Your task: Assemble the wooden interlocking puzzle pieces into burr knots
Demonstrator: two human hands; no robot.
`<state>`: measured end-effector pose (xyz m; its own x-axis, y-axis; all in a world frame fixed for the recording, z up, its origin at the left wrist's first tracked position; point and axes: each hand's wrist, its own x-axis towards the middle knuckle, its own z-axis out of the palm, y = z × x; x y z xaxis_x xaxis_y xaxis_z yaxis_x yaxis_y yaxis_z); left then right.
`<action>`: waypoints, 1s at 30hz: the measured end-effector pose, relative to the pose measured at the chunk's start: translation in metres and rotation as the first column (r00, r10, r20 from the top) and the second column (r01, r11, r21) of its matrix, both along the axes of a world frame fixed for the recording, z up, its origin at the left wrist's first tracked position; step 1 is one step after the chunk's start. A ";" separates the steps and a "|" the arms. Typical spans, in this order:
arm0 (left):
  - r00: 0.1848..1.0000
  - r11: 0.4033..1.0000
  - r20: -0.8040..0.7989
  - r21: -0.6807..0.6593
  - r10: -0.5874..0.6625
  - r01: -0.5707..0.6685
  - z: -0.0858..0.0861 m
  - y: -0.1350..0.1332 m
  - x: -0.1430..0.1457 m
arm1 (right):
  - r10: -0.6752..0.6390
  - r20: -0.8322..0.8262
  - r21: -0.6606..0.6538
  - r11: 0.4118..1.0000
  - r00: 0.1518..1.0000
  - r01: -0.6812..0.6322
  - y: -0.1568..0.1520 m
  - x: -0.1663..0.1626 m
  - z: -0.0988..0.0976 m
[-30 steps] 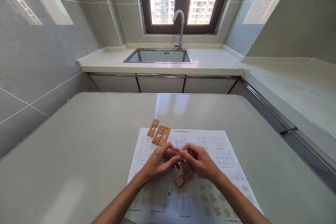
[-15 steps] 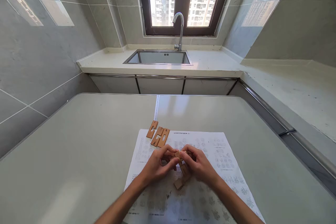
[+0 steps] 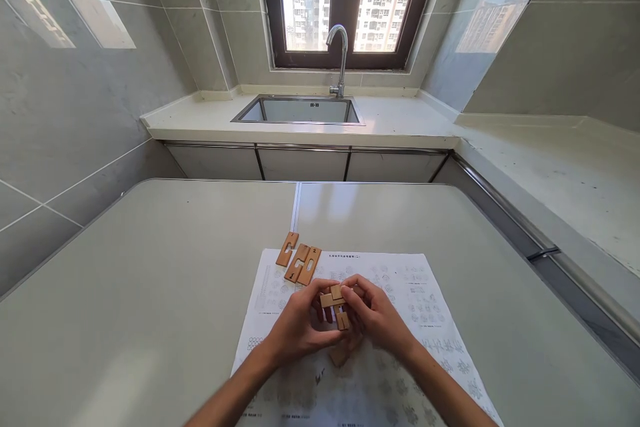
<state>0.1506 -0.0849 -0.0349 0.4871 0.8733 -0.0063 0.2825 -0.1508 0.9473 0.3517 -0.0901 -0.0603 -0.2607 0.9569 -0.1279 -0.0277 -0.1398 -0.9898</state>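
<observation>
On the counter (image 3: 150,293) lies a printed sheet (image 3: 400,320). Both hands, left hand (image 3: 297,327) at 9 o'clock and right hand (image 3: 380,320) at 3, meet over it around joined wooden pieces (image 3: 336,303). Three loose pieces (image 3: 299,259) lie at 11 o'clock, across the sheet's far edge.

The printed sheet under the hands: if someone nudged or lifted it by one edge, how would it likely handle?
The sheet looks like thin paper lying flat on the table, so it would probably flop when lifted. It seems light; a push would likely slide it on the smooth top. Three wooden pieces lie at its far left corner and might shift with it.
</observation>
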 end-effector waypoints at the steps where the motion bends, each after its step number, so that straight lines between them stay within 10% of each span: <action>1: 1.000 1.000 -0.004 0.007 0.006 -0.006 -0.001 0.000 0.000 | 0.008 -0.012 -0.001 1.000 1.000 -0.008 0.000 0.000 0.000; 12: 0.997 0.992 -0.045 0.118 0.056 -0.051 -0.007 -0.003 0.001 | 0.034 -0.031 -0.033 0.999 0.999 -0.035 0.002 0.001 0.005; 24: 0.946 0.959 0.230 -0.220 0.227 -0.177 0.003 0.004 0.000 | -0.029 0.151 0.161 0.987 0.988 0.005 0.004 0.009 -0.001; 30: 0.898 0.924 0.310 -0.317 0.312 -0.212 0.000 0.007 -0.002 | 0.228 0.440 0.378 0.830 0.868 -0.410 0.005 0.025 0.015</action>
<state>0.1485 -0.0782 -0.0352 0.2549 0.9579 -0.1320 -0.0792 0.1568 0.9845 0.3770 -0.0851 -0.0453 -0.5830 0.7998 0.1426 0.3097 0.3811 -0.8711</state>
